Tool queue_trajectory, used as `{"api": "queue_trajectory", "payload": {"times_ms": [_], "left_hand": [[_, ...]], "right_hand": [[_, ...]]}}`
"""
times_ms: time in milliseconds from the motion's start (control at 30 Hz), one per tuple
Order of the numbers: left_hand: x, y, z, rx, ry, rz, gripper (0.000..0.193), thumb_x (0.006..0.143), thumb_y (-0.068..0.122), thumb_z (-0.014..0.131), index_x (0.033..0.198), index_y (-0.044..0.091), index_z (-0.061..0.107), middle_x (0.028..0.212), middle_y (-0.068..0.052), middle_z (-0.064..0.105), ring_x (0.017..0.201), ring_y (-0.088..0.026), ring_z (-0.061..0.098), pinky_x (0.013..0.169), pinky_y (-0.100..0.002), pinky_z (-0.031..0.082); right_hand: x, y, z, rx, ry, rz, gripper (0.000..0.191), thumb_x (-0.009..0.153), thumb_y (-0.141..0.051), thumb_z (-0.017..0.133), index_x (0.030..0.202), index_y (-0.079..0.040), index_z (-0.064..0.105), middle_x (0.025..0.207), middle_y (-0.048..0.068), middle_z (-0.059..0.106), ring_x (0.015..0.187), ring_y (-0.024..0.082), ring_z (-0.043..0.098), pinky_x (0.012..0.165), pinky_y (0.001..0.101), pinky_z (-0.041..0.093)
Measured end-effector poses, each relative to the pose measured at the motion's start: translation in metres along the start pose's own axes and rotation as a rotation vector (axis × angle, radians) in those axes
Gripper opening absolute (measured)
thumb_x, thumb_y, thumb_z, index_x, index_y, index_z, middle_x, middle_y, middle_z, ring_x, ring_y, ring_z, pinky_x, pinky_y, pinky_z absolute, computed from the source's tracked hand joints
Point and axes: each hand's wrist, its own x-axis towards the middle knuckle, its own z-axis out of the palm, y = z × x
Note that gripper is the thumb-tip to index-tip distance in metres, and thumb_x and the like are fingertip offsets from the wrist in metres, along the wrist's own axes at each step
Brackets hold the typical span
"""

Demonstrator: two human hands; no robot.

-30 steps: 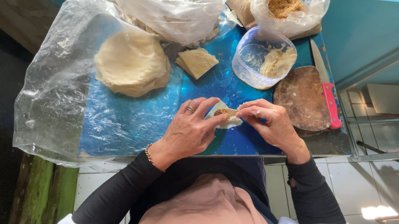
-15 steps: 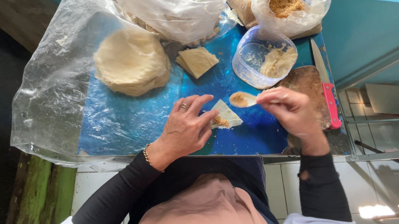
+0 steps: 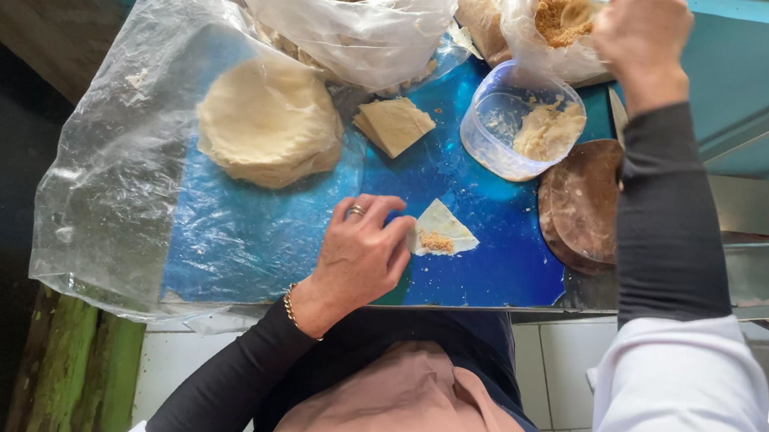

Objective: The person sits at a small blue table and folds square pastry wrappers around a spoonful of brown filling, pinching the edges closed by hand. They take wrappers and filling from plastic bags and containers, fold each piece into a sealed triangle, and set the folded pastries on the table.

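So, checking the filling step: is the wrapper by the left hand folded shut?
Still open: wrapper lies flat, filling showing.

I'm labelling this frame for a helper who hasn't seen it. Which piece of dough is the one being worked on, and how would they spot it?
On the blue plastic-covered table, look near the front edge, at the fingertips of the left hand. There lies the small folded triangular dough wrapper. Unlike the round stack of dough sheets and the plain folded square wrapper behind it, it shows brown filling.

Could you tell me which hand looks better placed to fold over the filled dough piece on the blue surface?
Probably the left hand: its fingers touch the filled dough piece, while the right hand is up at the bag of brown crumbs.
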Motion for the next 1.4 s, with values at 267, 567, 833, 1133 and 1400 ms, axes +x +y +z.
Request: {"api": "queue_trajectory", "payload": {"times_ms": [267,567,833,1133,1400], "left_hand": [[-0.002,-0.002,0.000,0.071,0.007,-0.075,0.016,0.082,0.021,0.076,0.087,0.011,0.064,0.092,-0.007,0.059,0.093,-0.028,0.059,0.085,-0.045,0.040],[0.000,-0.002,0.009,-0.028,-0.016,-0.127,0.012,0.083,0.017,0.075,0.083,0.013,0.064,0.088,-0.005,0.060,0.090,-0.027,0.061,0.081,-0.044,0.040],[0.004,-0.001,0.006,-0.067,-0.043,-0.166,0.010,0.084,0.016,0.074,0.083,0.012,0.065,0.085,-0.004,0.064,0.087,-0.027,0.062,0.079,-0.044,0.042],[0.011,0.001,0.008,-0.203,-0.066,-0.196,0.010,0.088,0.014,0.072,0.089,0.009,0.064,0.083,-0.005,0.070,0.081,-0.028,0.067,0.071,-0.044,0.048],[0.007,0.007,0.008,-0.238,-0.037,-0.031,0.019,0.087,0.010,0.075,0.102,0.006,0.064,0.093,-0.007,0.070,0.088,-0.027,0.067,0.077,-0.041,0.050]], "right_hand": [[0.024,-0.044,-0.010,-0.060,-0.133,-0.149,0.015,0.087,-0.022,0.073,0.100,-0.016,0.079,0.110,0.009,0.066,0.106,0.028,0.059,0.082,0.0485,0.049],[-0.140,-0.169,-0.184,0.725,-0.098,0.113,0.009,0.093,-0.008,0.072,0.101,-0.007,0.075,0.101,0.009,0.070,0.092,0.026,0.069,0.079,0.0389,0.055],[-0.181,-0.222,-0.180,0.603,-0.182,0.213,0.015,0.088,-0.022,0.077,0.095,-0.010,0.073,0.096,0.009,0.064,0.083,0.028,0.067,0.069,0.0397,0.053],[-0.182,-0.217,-0.165,0.945,-0.367,0.456,0.013,0.091,-0.018,0.075,0.099,-0.010,0.071,0.089,0.002,0.074,0.068,0.014,0.069,0.057,0.0294,0.051],[-0.187,-0.230,-0.175,1.020,-0.233,0.316,0.019,0.093,-0.008,0.072,0.112,-0.008,0.068,0.099,0.003,0.075,0.086,0.015,0.073,0.069,0.0281,0.054]]}}
